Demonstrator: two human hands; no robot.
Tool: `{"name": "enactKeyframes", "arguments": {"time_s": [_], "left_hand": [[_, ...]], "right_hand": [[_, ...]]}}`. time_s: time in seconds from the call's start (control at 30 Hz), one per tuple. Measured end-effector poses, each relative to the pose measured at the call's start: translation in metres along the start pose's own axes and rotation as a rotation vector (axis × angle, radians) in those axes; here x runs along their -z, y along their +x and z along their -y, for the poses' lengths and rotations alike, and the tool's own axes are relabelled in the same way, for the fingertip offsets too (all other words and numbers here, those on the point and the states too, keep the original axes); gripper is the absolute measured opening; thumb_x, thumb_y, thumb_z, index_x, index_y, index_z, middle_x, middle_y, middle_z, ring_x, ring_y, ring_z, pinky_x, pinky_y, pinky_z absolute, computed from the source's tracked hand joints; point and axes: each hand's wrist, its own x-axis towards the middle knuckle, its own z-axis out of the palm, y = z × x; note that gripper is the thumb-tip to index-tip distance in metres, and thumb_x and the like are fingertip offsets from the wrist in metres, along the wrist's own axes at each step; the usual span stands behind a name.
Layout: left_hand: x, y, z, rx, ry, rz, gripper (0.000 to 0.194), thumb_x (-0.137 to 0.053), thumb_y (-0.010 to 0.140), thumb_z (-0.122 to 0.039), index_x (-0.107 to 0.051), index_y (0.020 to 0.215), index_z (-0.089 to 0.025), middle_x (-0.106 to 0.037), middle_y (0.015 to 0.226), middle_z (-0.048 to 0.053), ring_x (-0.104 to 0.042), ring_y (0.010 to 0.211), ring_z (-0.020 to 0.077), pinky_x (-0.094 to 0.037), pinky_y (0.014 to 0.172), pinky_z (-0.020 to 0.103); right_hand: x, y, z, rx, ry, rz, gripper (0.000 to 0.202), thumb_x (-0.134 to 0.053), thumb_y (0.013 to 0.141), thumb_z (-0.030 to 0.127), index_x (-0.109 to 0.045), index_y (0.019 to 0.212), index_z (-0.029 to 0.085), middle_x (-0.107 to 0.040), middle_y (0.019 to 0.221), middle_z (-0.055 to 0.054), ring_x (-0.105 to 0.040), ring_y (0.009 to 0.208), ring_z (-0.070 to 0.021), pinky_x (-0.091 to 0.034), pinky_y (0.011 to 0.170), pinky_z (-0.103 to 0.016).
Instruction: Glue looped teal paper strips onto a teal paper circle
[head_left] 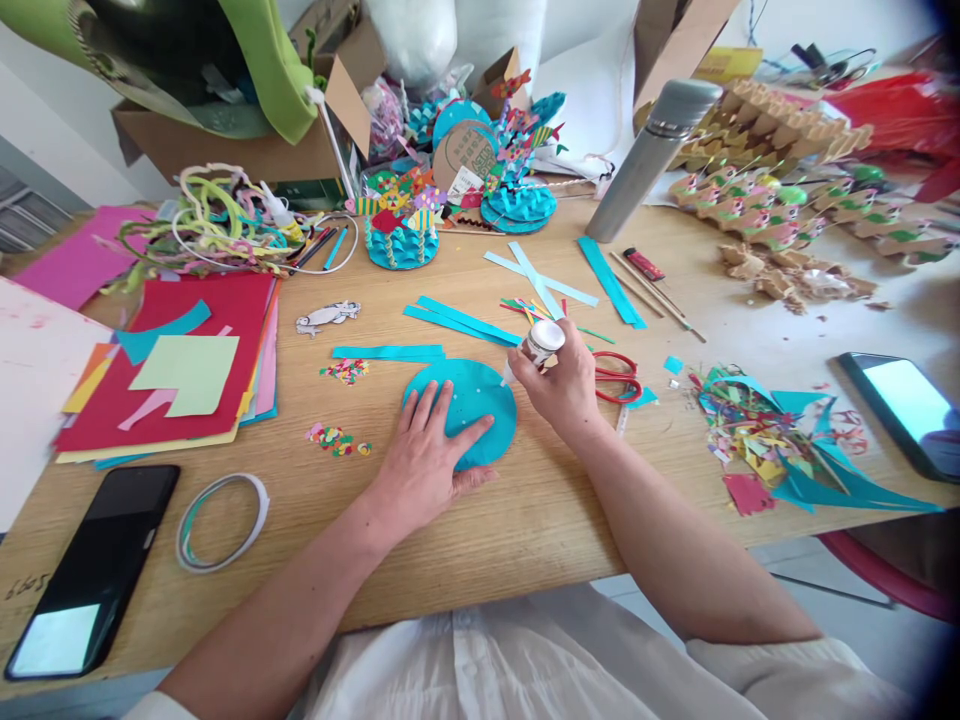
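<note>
A blue paper disc lies flat on the wooden table, with small pale dots on it. My left hand rests spread on its lower left part, fingers apart. My right hand grips a white glue bottle, tilted so its nozzle points down at the disc's right edge. Whether the tip touches the paper I cannot tell. Behind the disc lie several blue paper strips. Red-handled scissors sit just right of my right hand, partly hidden by it.
Confetti piles and a tape roll are to the left, near coloured paper sheets and a phone. Paper scraps and another phone lie right. A steel flask stands behind, beside finished blue paper crafts.
</note>
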Motion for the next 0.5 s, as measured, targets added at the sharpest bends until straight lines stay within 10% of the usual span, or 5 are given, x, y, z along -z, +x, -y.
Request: {"name": "enactKeyframes", "arguments": {"time_s": [0.5], "left_hand": [[0.0005,0.0009,-0.0004,0.005,0.011,0.017,0.057,-0.055,0.089,-0.058,-0.050,0.141,-0.038,-0.032,0.158,0.013,-0.026,0.145,0.0413,-0.026,0.115,0.062]], "right_hand": [[0.0012,-0.0002,-0.0010,-0.004,0.012,0.015,0.027,-0.066,0.077,0.038,-0.042,0.080,0.025,-0.054,0.071,0.002,-0.048,0.058,-0.0146,-0.040,0.054,-0.030]]}}
